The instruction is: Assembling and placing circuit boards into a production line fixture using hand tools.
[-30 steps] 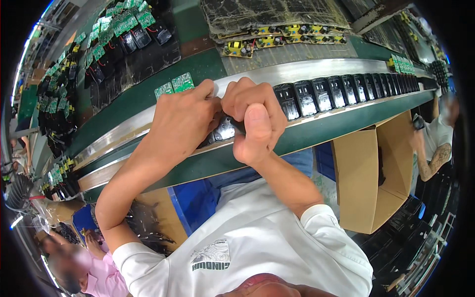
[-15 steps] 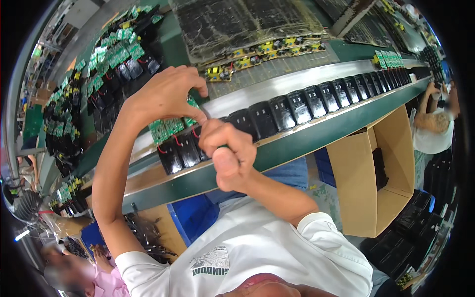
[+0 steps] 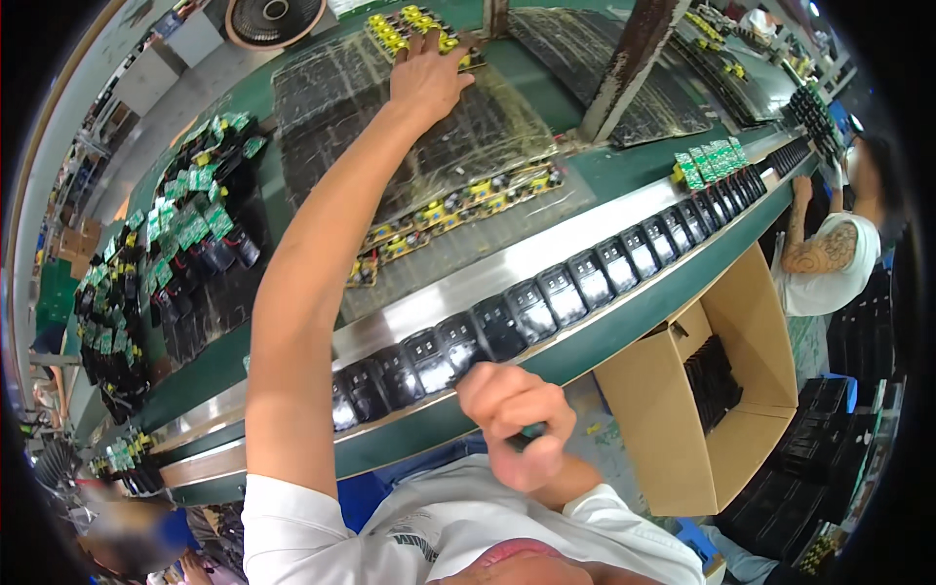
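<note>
My left hand [image 3: 427, 80] is stretched out to the far side of the bench. Its fingers are spread over a cluster of small circuit boards with yellow components [image 3: 390, 35], touching them or just above. Close to my body, my right hand [image 3: 517, 409] is closed in a fist around a slim thing with a dark green end [image 3: 527, 435]. Most of that thing is hidden by the fingers, so its kind does not show. Just beyond this fist runs a long row of glossy black plastic cases [image 3: 532, 310], side by side along the bench's near edge.
Dark flat sheets [image 3: 419, 136] lie mid-bench, with yellow-component boards [image 3: 468, 205] along their near edge. Green boards [image 3: 190, 219] with black cases are heaped at left. A rusty post [image 3: 629, 73] rises at the back. An open cardboard box [image 3: 653, 429] stands right, near a co-worker [image 3: 829, 253].
My left hand has left the black cases and stretched to the far boards. My right fist has come down and rightward, nearer my body, still closed. The view has shifted.
</note>
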Tool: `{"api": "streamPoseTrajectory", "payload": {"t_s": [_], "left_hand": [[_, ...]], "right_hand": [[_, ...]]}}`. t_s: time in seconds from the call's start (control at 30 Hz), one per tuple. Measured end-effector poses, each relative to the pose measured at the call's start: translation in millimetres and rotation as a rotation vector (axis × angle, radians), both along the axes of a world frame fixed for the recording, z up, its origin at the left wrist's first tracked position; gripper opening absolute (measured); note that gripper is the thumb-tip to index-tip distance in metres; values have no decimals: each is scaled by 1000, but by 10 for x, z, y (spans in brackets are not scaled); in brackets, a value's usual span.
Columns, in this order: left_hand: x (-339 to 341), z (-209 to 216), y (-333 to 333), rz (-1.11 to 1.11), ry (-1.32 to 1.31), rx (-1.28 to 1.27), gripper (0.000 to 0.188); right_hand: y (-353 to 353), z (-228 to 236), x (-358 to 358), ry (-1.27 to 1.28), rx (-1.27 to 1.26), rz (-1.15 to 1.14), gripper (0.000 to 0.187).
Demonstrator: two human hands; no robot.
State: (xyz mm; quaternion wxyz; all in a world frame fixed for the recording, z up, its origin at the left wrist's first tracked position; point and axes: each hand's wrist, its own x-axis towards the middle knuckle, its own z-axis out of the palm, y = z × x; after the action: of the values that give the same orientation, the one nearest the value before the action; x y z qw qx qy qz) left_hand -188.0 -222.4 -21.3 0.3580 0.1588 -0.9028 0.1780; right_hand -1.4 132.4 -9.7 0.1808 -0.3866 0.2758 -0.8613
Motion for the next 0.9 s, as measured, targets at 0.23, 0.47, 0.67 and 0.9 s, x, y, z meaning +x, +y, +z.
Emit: {"api": "streamPoseTrajectory", "payload": {"t_s": [0.23,0.47,0.67,0.9], "left_hand": [[-451,70,32,0,-77,27,27],[428,574,551,-222,-324,624,29],[1925,1002,1773,-718,-129,1171,85],[2897,1061,2104,-541,-105,1159,97]], "right_hand": [[279,85,-385,-54,-19,-128,31],[421,390,-572,71,281,-339,38],[79,493,-753,265,560,-498,42],[-166,438,-330,481,460,-266,32]]}}
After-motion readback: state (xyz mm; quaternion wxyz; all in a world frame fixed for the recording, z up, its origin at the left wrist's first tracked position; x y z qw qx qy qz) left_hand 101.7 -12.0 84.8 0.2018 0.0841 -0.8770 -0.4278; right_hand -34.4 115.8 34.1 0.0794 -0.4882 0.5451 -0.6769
